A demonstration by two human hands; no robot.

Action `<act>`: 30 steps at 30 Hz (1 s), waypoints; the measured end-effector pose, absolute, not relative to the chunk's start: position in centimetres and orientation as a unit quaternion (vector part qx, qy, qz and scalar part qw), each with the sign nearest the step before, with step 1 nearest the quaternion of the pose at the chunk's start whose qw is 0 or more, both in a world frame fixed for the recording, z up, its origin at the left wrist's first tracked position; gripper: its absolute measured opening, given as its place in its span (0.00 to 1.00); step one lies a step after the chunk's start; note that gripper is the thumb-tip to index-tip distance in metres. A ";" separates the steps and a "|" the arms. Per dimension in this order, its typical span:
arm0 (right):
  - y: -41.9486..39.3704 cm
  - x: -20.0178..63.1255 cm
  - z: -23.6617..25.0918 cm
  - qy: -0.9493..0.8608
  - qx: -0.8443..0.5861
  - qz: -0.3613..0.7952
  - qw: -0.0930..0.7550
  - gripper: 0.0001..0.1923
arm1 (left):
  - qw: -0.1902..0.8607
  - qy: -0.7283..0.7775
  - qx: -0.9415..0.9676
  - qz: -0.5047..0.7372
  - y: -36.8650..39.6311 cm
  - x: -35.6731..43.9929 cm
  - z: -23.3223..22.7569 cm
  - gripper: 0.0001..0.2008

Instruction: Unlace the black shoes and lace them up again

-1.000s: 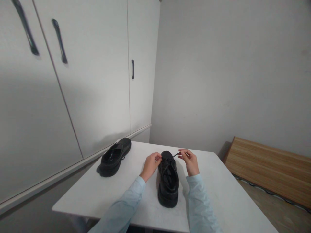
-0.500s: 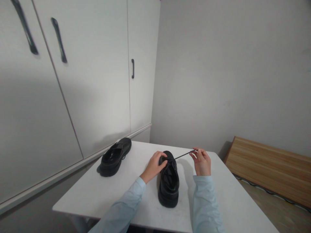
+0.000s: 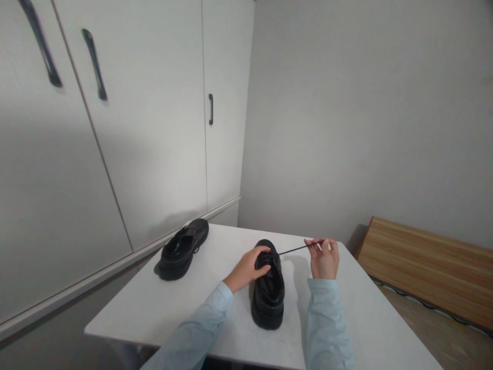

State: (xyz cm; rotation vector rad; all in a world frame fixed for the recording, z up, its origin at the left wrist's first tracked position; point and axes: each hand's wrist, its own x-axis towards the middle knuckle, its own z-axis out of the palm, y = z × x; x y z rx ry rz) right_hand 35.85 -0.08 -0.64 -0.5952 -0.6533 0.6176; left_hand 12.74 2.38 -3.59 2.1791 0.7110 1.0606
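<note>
A black chunky-soled shoe (image 3: 268, 293) stands on the white table (image 3: 346, 318) with its toe pointing away from me. My left hand (image 3: 249, 269) rests on the shoe's upper near the lace eyelets, fingers curled over it. My right hand (image 3: 324, 257) is to the right of the toe, pinching the end of a black shoelace (image 3: 295, 250). The lace runs taut from the shoe to those fingers. A second black shoe (image 3: 181, 248) lies at the table's far left corner, apart from both hands.
White cupboard doors with black handles (image 3: 210, 109) fill the left side. A plain grey wall stands behind the table. A wooden board (image 3: 427, 267) lies low at the right, beyond the table's right edge.
My right hand has moved to the right, drawing the shoelace out longer and taut. My left hand has shifted from beside the toe onto the shoe's upper.
</note>
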 end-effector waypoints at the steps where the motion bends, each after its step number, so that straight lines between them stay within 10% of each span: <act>1: -0.1 35.7 -0.5 -0.321 -0.282 0.287 0.857 0.14 | 0.305 0.268 0.822 0.400 2.4 12.7 -3.6 0.22; 16: 0.0 34.9 -0.8 -0.640 -0.468 0.257 0.552 0.09 | 0.296 0.271 0.820 0.408 2.3 12.8 -3.5 0.20; 30: 0.2 33.2 -1.3 -0.689 -0.515 0.267 0.434 0.11 | 0.283 0.262 0.824 0.414 2.5 13.0 -3.9 0.19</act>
